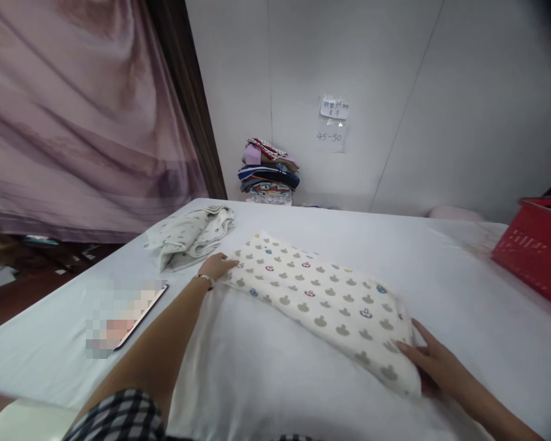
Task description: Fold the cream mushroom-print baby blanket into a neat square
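A folded cream towel (321,297) with small printed shapes lies as a long strip across the white-covered table (395,245). My left hand (215,266) rests on its far left end, fingers curled over the edge of the cloth. My right hand (434,361) lies at its near right end, fingers stretched out flat against the fabric. A bracelet sits on my left wrist.
A crumpled pale cloth (190,236) lies at the left of the table. A phone (140,315) lies near the left edge. A stack of folded clothes (269,171) stands against the back wall. A red basket (535,248) is at the right edge.
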A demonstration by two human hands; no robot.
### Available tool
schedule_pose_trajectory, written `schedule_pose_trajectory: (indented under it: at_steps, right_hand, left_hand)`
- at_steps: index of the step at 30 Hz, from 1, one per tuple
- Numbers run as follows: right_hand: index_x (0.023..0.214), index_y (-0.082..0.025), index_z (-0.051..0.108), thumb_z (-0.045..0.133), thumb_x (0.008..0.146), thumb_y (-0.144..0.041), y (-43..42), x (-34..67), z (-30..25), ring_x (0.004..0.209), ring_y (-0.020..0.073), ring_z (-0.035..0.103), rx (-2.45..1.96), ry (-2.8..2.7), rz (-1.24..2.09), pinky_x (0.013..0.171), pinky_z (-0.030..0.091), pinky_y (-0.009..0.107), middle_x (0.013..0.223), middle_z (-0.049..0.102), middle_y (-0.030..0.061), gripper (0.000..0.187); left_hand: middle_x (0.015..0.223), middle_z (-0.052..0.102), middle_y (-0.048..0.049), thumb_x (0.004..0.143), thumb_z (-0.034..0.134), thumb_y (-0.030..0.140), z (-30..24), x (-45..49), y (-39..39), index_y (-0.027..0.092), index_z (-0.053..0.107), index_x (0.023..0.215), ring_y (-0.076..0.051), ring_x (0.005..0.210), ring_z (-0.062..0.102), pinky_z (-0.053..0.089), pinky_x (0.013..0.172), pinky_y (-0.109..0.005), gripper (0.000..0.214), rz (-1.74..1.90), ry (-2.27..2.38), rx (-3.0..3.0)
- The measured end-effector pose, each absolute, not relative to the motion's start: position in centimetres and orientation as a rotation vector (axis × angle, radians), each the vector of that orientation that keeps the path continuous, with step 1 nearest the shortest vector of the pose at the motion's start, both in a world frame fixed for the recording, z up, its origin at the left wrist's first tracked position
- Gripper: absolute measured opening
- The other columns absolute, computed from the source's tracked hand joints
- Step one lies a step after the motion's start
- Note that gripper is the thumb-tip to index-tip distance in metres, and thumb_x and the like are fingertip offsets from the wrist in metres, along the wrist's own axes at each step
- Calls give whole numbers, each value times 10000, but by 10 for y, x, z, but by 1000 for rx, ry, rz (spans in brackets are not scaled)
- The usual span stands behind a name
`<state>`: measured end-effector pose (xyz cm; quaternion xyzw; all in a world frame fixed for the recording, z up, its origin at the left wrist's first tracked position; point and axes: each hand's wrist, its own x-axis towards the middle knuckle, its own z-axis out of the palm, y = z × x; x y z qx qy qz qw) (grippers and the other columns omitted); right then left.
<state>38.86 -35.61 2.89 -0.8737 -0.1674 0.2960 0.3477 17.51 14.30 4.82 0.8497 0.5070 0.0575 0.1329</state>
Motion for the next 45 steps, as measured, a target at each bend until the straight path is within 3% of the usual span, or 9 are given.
schedule_pose_trajectory:
  at_steps: [2,4,7,13,21,31,35,39,45]
  right_hand:
    - [1356,-179,328,471,752,-590,-360,400,33,613,216,611,-2431,-558,522,572,475,329,777,671,46,744]
    - [1167,-216,539,465,768,-544,-350,414,42,743,222,615,-2459,-732,254,677,476,330,894,668,54,522]
    - [931,-251,632,425,819,-467,-309,430,57,864,210,594,-2319,-1005,142,755,460,309,982,652,41,320]
    - [940,-196,630,375,862,-251,-209,444,53,936,198,532,-2410,-1454,80,780,401,297,982,621,66,273]
    - [822,-163,617,411,866,-209,-187,456,37,852,205,504,-2564,-1534,-44,757,345,300,870,591,87,215]
    - [743,-177,512,360,816,-127,-192,442,41,764,188,493,-2473,-1470,-74,694,327,302,795,575,66,176]
    - [810,-192,509,330,855,-176,-196,438,48,770,172,515,-2434,-1358,62,668,340,276,850,587,58,185]
    - [931,-190,521,325,886,-219,-194,449,41,824,181,542,-2562,-1213,182,669,347,275,948,594,65,203]
    - [956,-197,575,342,903,-264,-194,460,28,941,201,508,-2622,-1292,57,658,361,266,997,567,81,249]
  left_hand:
    - [1088,619,-138,718,505,529,46,177,139,152,578,1056,-265,988,577,446,775,-325,512,167,1513,2489]
    - [1132,594,-130,756,481,476,48,187,130,163,551,1109,-272,1030,551,435,810,-352,477,201,1488,2569]
    - [1151,576,-122,807,447,347,54,218,108,162,573,1086,-272,1048,530,413,861,-379,358,305,1160,2761]
    - [1069,628,-51,815,468,211,49,292,73,196,624,996,-188,1050,525,394,904,-284,239,247,554,2904]
    - [973,600,-92,769,504,119,34,329,79,165,613,919,-217,984,500,395,874,-347,191,203,266,2994]
    - [845,591,-59,701,502,77,43,330,86,166,542,816,-184,847,524,397,820,-324,151,284,114,2986]
    - [752,585,-47,748,452,101,49,338,87,175,547,780,-179,777,535,398,798,-320,124,293,211,2950]
    - [840,607,-59,753,473,137,41,353,87,183,570,841,-188,819,551,410,785,-315,139,251,358,2884]
    - [915,631,-35,763,472,162,26,356,90,200,580,920,-167,850,571,429,782,-285,194,224,383,2831]
